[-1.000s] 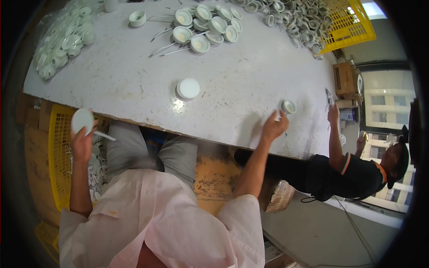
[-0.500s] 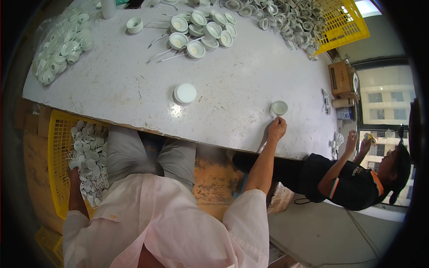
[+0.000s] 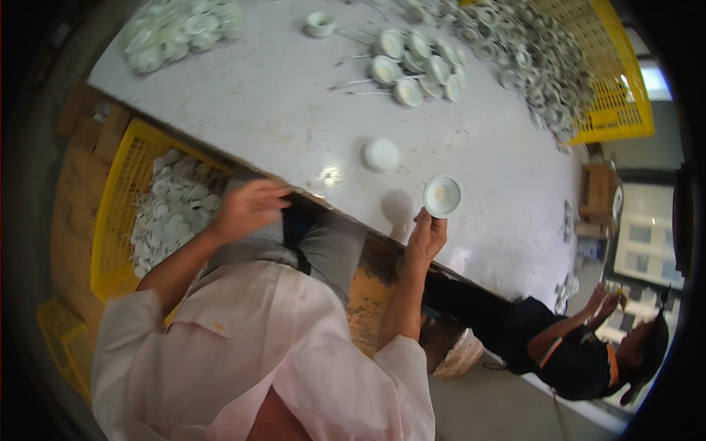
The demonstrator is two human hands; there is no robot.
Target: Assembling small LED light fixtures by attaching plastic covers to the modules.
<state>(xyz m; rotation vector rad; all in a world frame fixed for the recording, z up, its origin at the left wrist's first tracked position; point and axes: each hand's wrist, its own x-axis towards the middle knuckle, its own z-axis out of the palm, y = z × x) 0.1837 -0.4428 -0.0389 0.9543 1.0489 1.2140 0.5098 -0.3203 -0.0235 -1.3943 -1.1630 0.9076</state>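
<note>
My right hand grips a round white LED downlight by its edge, raised above the table. Its open face is turned up, showing a cluster of small yellowish dots inside. My left hand is over my lap by the table edge, next to the yellow basket. Motion smears its fingers, so whether they hold anything is not clear. White discs fill that basket. A white round piece with a smooth top sits on the table, left of the raised downlight.
Several downlights with white leads lie grouped on the table, beside a single white cup. A bag of white parts lies far left. Grey-white rings spill from a yellow crate. A co-worker is at the right.
My right hand has lifted the downlight off the table. My left hand has come up out of the basket toward the table edge. The whole view has turned and shifted.
</note>
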